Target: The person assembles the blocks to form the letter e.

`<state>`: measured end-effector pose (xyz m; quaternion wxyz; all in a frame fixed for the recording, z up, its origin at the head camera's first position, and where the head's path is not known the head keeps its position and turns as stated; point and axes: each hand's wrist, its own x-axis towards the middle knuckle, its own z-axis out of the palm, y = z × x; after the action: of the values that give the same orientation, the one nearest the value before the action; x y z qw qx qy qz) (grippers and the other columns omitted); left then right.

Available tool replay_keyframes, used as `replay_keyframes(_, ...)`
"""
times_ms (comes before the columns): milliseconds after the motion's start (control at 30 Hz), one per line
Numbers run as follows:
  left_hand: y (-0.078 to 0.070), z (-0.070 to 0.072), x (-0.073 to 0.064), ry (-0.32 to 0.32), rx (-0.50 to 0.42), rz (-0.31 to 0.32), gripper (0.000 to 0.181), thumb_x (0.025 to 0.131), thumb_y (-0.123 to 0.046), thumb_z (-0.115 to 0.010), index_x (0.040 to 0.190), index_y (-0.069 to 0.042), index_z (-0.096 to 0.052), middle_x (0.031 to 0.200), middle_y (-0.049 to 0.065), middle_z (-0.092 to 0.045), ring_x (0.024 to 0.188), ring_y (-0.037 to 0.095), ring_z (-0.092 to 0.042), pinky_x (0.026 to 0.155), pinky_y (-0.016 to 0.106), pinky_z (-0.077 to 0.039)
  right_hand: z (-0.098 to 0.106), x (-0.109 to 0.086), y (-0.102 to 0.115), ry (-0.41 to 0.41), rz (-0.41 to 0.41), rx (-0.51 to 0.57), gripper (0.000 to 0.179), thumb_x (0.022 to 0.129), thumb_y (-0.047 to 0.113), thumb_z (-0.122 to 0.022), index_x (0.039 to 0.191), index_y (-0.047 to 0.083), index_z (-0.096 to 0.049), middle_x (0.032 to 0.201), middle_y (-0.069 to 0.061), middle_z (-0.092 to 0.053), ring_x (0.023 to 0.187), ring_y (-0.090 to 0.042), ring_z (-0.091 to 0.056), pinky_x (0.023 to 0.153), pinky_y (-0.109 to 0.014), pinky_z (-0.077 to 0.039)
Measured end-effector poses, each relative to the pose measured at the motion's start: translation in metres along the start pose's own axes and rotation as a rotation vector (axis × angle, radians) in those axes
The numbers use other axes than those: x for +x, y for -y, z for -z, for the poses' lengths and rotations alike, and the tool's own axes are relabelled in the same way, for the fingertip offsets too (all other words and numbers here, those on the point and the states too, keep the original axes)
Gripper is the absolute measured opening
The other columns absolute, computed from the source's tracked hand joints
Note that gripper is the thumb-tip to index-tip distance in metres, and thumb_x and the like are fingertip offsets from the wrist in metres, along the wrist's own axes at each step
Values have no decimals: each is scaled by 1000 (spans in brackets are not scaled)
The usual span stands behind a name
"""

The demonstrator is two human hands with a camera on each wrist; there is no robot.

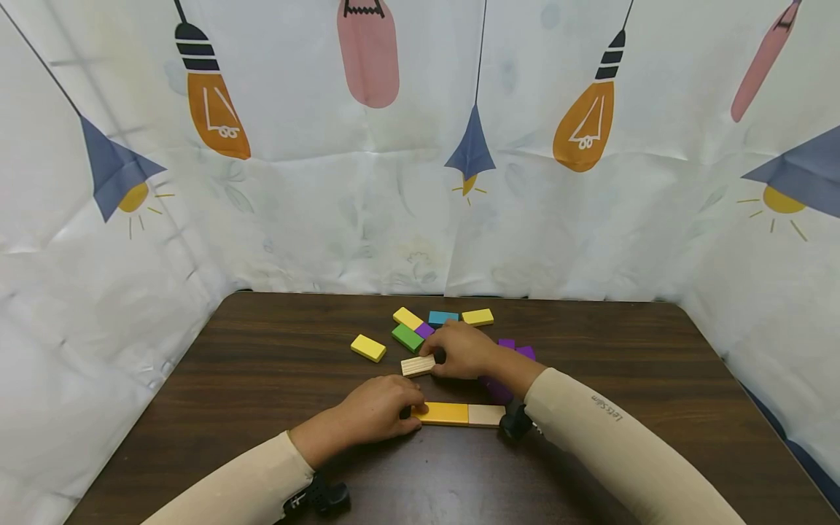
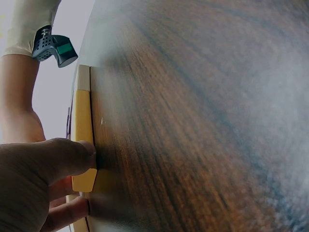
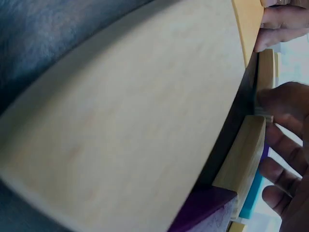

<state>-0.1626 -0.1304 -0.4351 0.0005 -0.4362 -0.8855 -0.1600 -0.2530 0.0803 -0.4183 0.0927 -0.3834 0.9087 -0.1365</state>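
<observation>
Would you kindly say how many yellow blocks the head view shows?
4: a deeper-yellow one at the left hand, one left of the green block, one beyond it, one right of the blue block; hands may hide others.

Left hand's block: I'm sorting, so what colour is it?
Yellow-orange block, clearest in the head view.

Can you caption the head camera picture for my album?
On a dark table, the left hand grips an orange-yellow block while the right hand grips a pale striped block.

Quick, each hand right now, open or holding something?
Left hand: holding the yellow-orange block.
Right hand: holding a plain wooden block by one end.
</observation>
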Motion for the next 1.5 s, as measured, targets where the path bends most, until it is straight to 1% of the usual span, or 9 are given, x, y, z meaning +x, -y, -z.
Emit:
replay_keyframes(167,0,0,0,-7,-5,-3,10,86,-21,-84,94,-19,-77,92,-11,-69,84,3,-60,74,26,-53,-1,0,-1,7,2,-5,26,90,28,-77,116,23,-78,115,10,-71,102,-15,-55,91,-35,-48)
replay_keyframes(400,0,0,-1,-22,8,-9,10,86,-21,-85,93,-19,-77,93,-11,-69,86,4,-62,74,26,-54,2,-1,-3,2,11,23,21,95,23,-71,115,22,-79,113,9,-72,103,-15,-56,92,-36,-48)
replay_keyframes(633,-1,1,-1,-2,19,6,10,87,-22,-83,94,-20,-77,96,-10,-71,101,11,-66,87,32,-55,4,-2,-5,3,22,18,19,95,21,-71,112,23,-79,110,10,-73,104,-16,-57,92,-36,-49)
replay_keyframes(700,-1,0,0,1,18,6,9,87,-22,-83,94,-20,-77,95,-10,-70,99,10,-66,86,32,-56,5,-3,-4,3,25,18,18,95,21,-71,111,22,-79,110,10,-73,103,-16,-58,92,-36,-49)
replay_keyframes(900,-1,0,0,1,7,3,9,87,-22,-84,93,-19,-77,94,-10,-69,88,6,-63,76,28,-54,7,-5,-4,8,30,31,18,95,19,-71,110,21,-79,108,8,-73,103,-16,-58,92,-36,-49)
replay_keyframes(1200,-2,1,0,4,15,7,9,87,-22,-84,92,-19,-77,93,-11,-69,88,6,-63,76,28,-55,5,-5,-8,14,7,39,17,94,19,-71,109,21,-79,109,8,-73,104,-16,-58,92,-36,-49)
replay_keyframes(1300,-1,1,0,6,16,5,9,87,-22,-84,92,-19,-77,93,-11,-69,87,5,-62,75,28,-54,6,-6,-10,9,11,50,18,95,19,-70,110,21,-80,112,8,-72,108,-17,-59,96,-38,-48)
replay_keyframes(1400,-1,1,0,6,15,4,9,87,-22,-84,93,-19,-77,93,-11,-69,87,5,-62,76,27,-54,9,-9,-13,-15,30,65,18,97,18,-69,112,19,-79,115,6,-72,114,-19,-60,105,-41,-44)
replay_keyframes(1500,-1,1,0,10,18,5,9,87,-22,-83,93,-20,-77,93,-11,-69,87,5,-62,77,27,-54,13,-15,-18,-47,28,84,19,98,19,-69,114,17,-78,115,5,-72,118,-21,-61,107,-44,-43)
